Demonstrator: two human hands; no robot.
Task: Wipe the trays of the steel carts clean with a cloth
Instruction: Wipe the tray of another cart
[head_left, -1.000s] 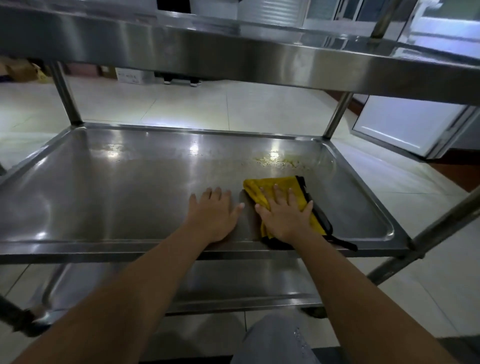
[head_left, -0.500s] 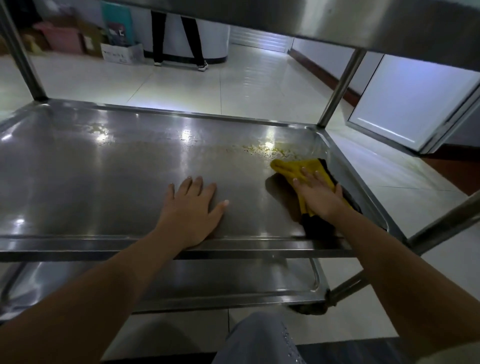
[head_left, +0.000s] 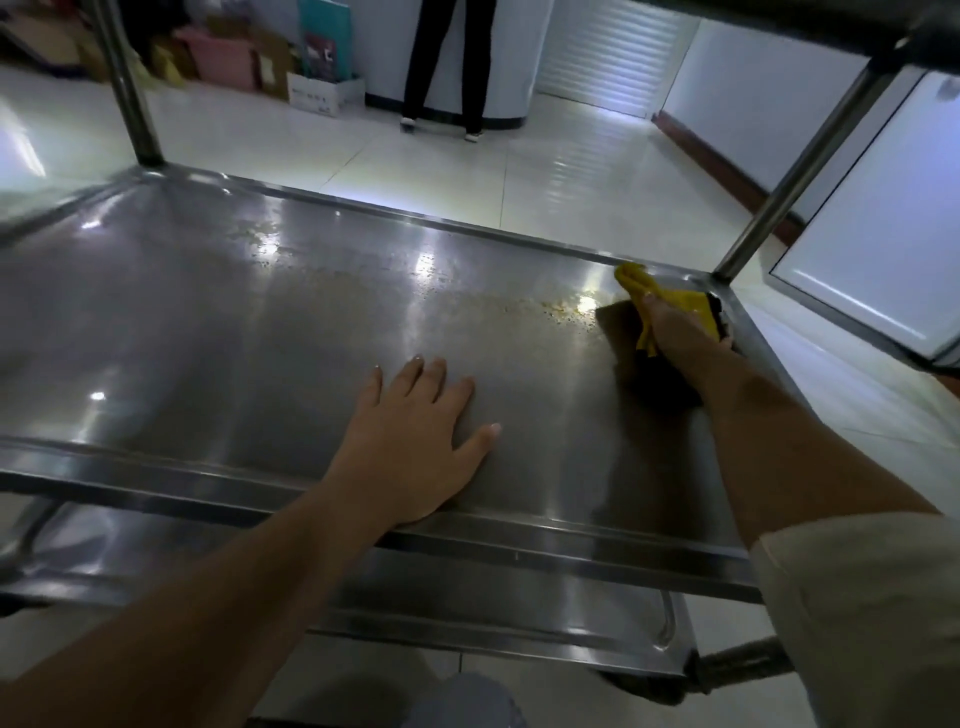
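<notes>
The right hand (head_left: 680, 332) holds the yellow cloth (head_left: 670, 299) bunched under its curled fingers and presses it onto the middle tray (head_left: 260, 332) of the steel cart (head_left: 124, 93), in the tray's far right corner, close against the far rim and the right rim. A dark edge of the cloth shows at the right side of the hand. Just left of the cloth, a patch of yellowish crumbs and stains (head_left: 550, 309) lies along the far part of the tray, with fainter speckles trailing toward the far left. The left hand (head_left: 415, 441) lies flat on the tray near the middle of its near edge, fingers straight and slightly spread, holding nothing. A lower tray (head_left: 519, 618) shows beneath the near rim. Beyond the cart, on the pale tiled floor (head_left: 571, 176), a person's legs (head_left: 447, 67) stand beside boxes (head_left: 270, 62).
</notes>
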